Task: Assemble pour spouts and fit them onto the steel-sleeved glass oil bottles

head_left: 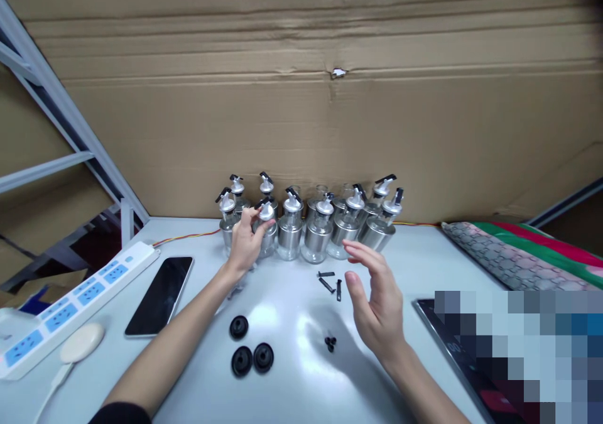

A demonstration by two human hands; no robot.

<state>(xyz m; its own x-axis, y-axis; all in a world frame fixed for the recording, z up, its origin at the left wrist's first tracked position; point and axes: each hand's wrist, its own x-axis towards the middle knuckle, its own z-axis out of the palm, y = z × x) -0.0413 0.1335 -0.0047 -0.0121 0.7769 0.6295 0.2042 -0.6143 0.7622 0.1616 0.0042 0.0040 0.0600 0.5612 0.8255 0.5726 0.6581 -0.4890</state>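
Note:
My left hand (245, 240) reaches to the back of the table, its thumb and fingers closed around the neck of a glass and steel oil bottle (267, 243) under its silver pourer top. That bottle stands upright in the front row among several like it, most with silver tops and black flip levers. My right hand (379, 304) hovers over the table, fingers apart, holding nothing. Just left of it lie 3 thin black strips (326, 284) and a small cluster of black pieces (330, 344). Nearer my left forearm are 3 round black caps (242, 361).
On the left lie a phone (160, 295), a white power strip (85, 304) and a round white charger (82, 342). A dark-screened device (452, 348) and a patterned cloth item (499, 257) are at right. Cardboard (301, 122) walls the back; a metal frame (75, 116) stands left.

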